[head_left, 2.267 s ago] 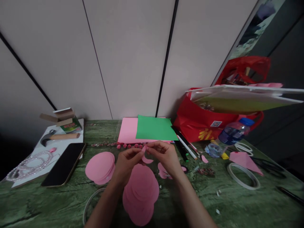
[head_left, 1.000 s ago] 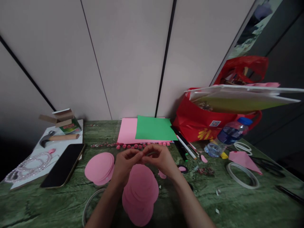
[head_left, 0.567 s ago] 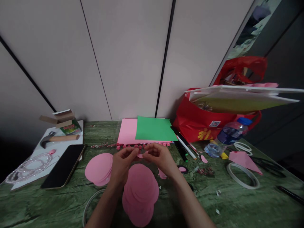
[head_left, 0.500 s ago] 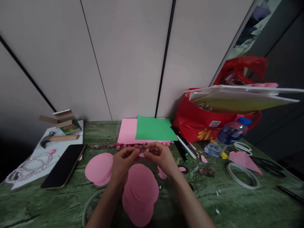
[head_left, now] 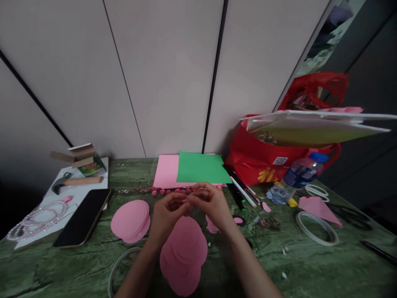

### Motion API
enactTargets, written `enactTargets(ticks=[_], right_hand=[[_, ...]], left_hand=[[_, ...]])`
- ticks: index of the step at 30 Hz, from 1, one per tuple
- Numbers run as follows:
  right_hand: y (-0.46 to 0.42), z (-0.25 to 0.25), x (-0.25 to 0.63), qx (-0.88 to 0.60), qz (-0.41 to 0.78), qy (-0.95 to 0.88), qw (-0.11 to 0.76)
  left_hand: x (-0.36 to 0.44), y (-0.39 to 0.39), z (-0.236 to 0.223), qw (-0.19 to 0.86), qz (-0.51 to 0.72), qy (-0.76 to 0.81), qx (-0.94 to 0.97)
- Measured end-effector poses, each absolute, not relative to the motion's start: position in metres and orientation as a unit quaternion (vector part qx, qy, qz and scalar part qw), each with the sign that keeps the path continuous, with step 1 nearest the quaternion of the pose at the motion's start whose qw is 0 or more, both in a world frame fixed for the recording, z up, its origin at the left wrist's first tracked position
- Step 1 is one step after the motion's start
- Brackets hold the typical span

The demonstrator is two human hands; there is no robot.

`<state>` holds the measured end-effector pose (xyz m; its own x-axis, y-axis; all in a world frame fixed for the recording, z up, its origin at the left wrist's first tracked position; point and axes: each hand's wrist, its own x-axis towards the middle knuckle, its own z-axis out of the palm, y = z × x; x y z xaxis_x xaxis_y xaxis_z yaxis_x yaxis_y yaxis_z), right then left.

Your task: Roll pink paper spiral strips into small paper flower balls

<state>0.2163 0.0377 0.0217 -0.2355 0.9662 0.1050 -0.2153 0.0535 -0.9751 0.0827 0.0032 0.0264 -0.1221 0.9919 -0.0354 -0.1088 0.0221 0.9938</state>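
Observation:
My left hand [head_left: 170, 212] and my right hand [head_left: 212, 203] meet fingertip to fingertip above the table. Both are closed in a pinch on a small piece of pink paper, which the fingers now almost wholly cover. Just below them lies an overlapping stack of pink paper circles [head_left: 185, 258]. A second stack of pink circles [head_left: 129, 220] sits left of my left wrist. Beside my right wrist are small cut pink paper pieces [head_left: 211, 225], partly hidden by the arm. Behind the fingers runs a row of pink pompoms [head_left: 168, 192].
Green paper [head_left: 203, 167] overlaps pink sheets at the back. To the left are a phone [head_left: 83, 217], a hammer [head_left: 81, 180] and bead strings [head_left: 40, 219]. On the right stand a red bag [head_left: 254, 155], a bottle [head_left: 300, 174], a tape roll [head_left: 316, 228] and several pens [head_left: 243, 191].
The pink paper piece showed between my fingertips earlier and is now mostly hidden. My hands have come together from slightly apart, the left one shifting a little to the right.

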Motion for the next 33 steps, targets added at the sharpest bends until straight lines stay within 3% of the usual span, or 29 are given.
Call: enactTargets(ticks=[19, 25, 33], right_hand=[[0.034, 0.025, 0.212, -0.329, 0.539, -0.609, 0.48], [0.037, 0.021, 0.212, -0.34, 0.532, -0.599, 0.492], [0.038, 0.014, 0.214, -0.379, 0.491, -0.644, 0.447]], left_hand=[[0.079, 0.004, 0.024, 0.487, 0.577, 0.525, 0.393], [0.079, 0.005, 0.025, 0.432, 0.558, 0.545, 0.453], [0.075, 0.005, 0.02, 0.353, 0.507, 0.575, 0.537]])
